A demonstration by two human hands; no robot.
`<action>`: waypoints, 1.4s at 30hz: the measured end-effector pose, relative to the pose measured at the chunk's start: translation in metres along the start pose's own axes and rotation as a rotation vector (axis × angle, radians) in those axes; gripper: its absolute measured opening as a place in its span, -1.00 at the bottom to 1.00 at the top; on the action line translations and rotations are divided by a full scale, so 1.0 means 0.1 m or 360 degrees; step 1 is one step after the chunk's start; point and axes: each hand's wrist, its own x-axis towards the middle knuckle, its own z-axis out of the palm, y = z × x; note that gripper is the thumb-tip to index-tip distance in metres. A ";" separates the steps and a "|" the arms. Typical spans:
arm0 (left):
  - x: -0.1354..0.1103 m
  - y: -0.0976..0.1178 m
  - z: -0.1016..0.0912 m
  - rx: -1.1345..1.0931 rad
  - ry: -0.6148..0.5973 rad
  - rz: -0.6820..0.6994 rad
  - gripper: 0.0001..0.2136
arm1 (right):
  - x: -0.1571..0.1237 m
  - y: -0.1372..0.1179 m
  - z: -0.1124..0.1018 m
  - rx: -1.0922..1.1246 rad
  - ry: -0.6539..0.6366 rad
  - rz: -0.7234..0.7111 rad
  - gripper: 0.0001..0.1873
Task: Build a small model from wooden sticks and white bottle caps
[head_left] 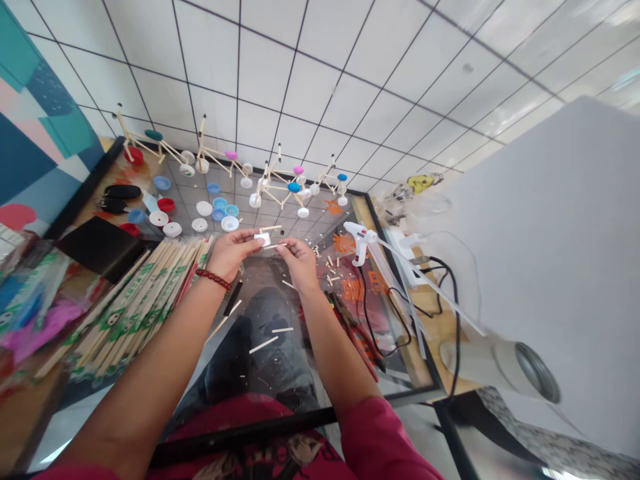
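My left hand (231, 252), with a red bead bracelet at its wrist, pinches a white bottle cap (262, 239) above the glass tabletop. A short wooden stick (271, 229) shows just behind the cap; whether it is joined to it I cannot tell. My right hand (301, 263) is closed on a thin wooden stick (271, 247), its tip close to the cap's lower edge. Contact between stick and cap is too small to make out. Beyond both hands lie loose white caps (204, 209), blue caps (219, 204) and red caps (166, 205).
Several small stick-and-cap models (280, 190) line the back. A white glue gun (360, 241) stands at right with its black cable (367, 313). Red-handled pliers (364, 347) lie beside my right forearm. Wrapped chopsticks (140, 313) are piled at left near a black box (103, 240).
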 end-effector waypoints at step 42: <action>0.00 0.00 -0.01 0.0003 0.0006 0.0000 -0.55 | -0.01 -0.01 0.01 0.0002 0.0021 -0.0019 -0.68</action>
